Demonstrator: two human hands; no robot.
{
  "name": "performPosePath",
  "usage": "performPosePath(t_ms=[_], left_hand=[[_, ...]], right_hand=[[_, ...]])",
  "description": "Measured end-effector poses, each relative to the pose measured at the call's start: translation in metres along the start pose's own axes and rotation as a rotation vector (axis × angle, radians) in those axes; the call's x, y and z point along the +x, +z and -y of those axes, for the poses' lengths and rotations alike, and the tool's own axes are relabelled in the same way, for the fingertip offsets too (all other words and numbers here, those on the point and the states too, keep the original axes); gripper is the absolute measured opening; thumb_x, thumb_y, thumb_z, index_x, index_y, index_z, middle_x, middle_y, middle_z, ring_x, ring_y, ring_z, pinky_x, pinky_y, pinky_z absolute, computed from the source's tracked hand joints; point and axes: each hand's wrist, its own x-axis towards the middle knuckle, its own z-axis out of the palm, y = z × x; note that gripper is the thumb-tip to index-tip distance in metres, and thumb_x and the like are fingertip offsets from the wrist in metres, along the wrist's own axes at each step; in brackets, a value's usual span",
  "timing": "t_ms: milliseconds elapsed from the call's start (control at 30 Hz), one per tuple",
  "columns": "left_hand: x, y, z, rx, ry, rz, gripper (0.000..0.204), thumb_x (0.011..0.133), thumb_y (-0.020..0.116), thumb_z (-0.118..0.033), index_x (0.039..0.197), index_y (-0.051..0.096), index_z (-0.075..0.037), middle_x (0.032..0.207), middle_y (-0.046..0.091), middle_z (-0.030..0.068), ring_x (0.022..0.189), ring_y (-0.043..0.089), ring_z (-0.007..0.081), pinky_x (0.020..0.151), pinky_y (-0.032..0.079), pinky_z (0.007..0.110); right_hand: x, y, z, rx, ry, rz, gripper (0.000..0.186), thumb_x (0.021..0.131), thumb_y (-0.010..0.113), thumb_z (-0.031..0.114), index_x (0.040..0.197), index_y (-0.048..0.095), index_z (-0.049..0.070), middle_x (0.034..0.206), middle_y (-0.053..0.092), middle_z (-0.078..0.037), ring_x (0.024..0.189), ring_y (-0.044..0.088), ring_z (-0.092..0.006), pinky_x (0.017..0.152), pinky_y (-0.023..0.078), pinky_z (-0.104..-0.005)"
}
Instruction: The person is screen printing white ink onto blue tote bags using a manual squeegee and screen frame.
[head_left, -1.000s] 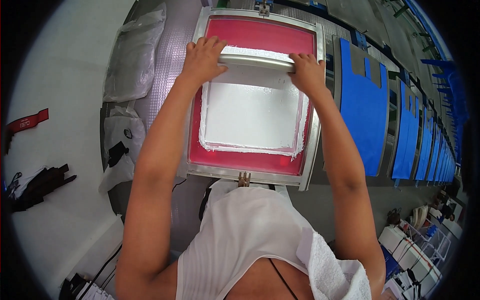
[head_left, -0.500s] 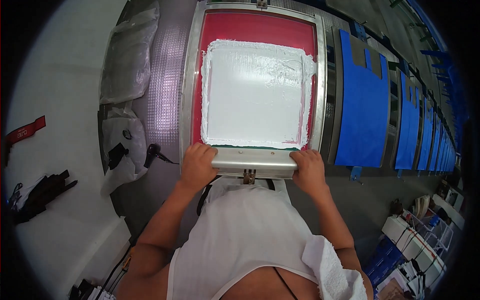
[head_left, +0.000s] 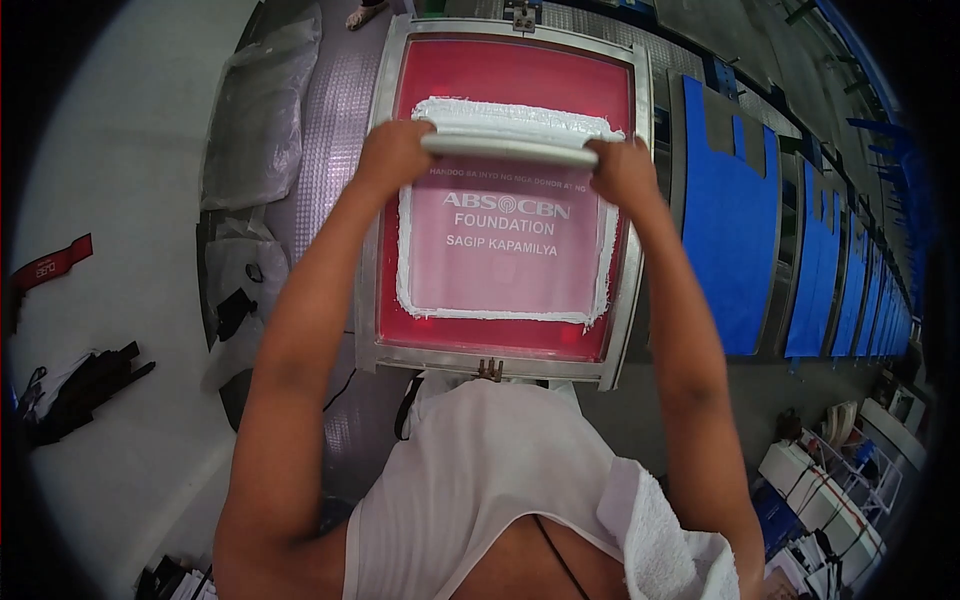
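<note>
My left hand and my right hand are closed round the two ends of a squeegee. It lies crosswise over the upper part of a screen-printing frame with a metal rim and red mesh. Thick white ink is heaped beyond the squeegee. Nearer me, the mesh shows a pale pink square with white lettering, bordered by a ragged band of white ink. Both arms are stretched forward over the frame.
Blue-covered printing boards stand in a row to the right. At left, clear plastic sheets lie beside a bumpy walkway, with dark items further out. A white crate-like box with cables is at lower right. A foot shows at the top.
Both hands have pushed the squeegee away from me, from the frame's near edge to its far part. The white ink sheet is wiped off the square, uncovering the lettering.
</note>
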Motion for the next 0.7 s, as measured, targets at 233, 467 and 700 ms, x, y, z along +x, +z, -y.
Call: performPosePath(t_ms=[233, 467, 700], left_hand=[[-0.103, -0.044, -0.055, -0.128, -0.149, 0.178, 0.031, 0.068, 0.076, -0.027, 0.092, 0.069, -0.007, 0.09, 0.066, 0.0146, 0.089, 0.061, 0.0328, 0.08, 0.048, 0.042], [-0.225, 0.004, -0.066, -0.15, 0.145, 0.04, 0.031, 0.055, 0.07, -0.004, 0.085, 0.063, -0.004, 0.085, 0.063, 0.0124, 0.082, 0.059, 0.03, 0.077, 0.045, 0.041], [-0.024, -0.006, -0.012, -0.075, 0.074, -0.024, 0.018, 0.068, 0.066, -0.015, 0.085, 0.068, -0.01, 0.079, 0.065, 0.0165, 0.079, 0.063, 0.035, 0.073, 0.05, 0.045]], right_hand=[[-0.098, -0.056, 0.04, 0.123, 0.073, 0.268, 0.035, 0.065, 0.063, 0.008, 0.098, 0.068, 0.015, 0.075, 0.066, -0.012, 0.076, 0.063, -0.0297, 0.078, 0.048, -0.0418], [-0.217, -0.017, 0.1, 0.235, 0.155, 0.327, 0.048, 0.056, 0.064, -0.002, 0.102, 0.063, 0.011, 0.098, 0.064, -0.006, 0.097, 0.058, -0.027, 0.106, 0.028, -0.0548], [-0.031, -0.009, 0.021, 0.096, 0.071, 0.086, 0.037, 0.062, 0.061, 0.003, 0.098, 0.068, 0.01, 0.078, 0.065, -0.017, 0.077, 0.063, -0.0325, 0.091, 0.044, -0.0429]])
